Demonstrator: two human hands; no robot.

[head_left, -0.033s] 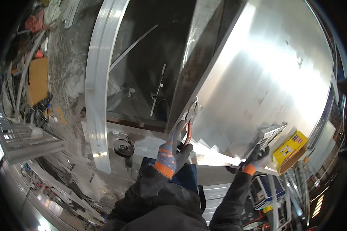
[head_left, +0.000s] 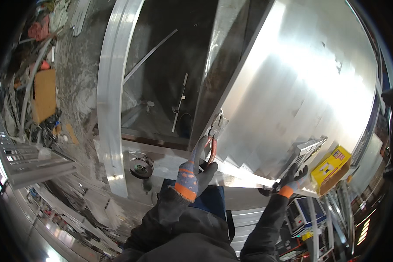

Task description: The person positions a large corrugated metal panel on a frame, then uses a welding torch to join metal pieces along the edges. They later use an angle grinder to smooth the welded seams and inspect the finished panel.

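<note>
My left hand (head_left: 191, 174), in a grey glove with an orange cuff, is closed around red-handled pliers (head_left: 213, 150). The plier jaws are up at the edge of a shiny metal sheet (head_left: 266, 118), beside a small crumpled silvery piece (head_left: 220, 124). My right hand (head_left: 292, 178), gloved alike, is at the sheet's near right edge with its fingers apart. Nothing shows in its grasp. Just beyond that hand lie slim metal strips (head_left: 308, 148), and to its right is an open yellow cardboard box (head_left: 329, 168).
An angle grinder (head_left: 141, 167) sits left of my left hand. A long aluminium profile (head_left: 113, 96) runs away from me on the left. Farther left are a brown cardboard piece (head_left: 44, 96) and scrap. Metal lengths (head_left: 336, 214) stand below the yellow box.
The whole view has shifted slightly. My left hand keeps its hold on the pliers, and my right hand stays by the sheet's edge.
</note>
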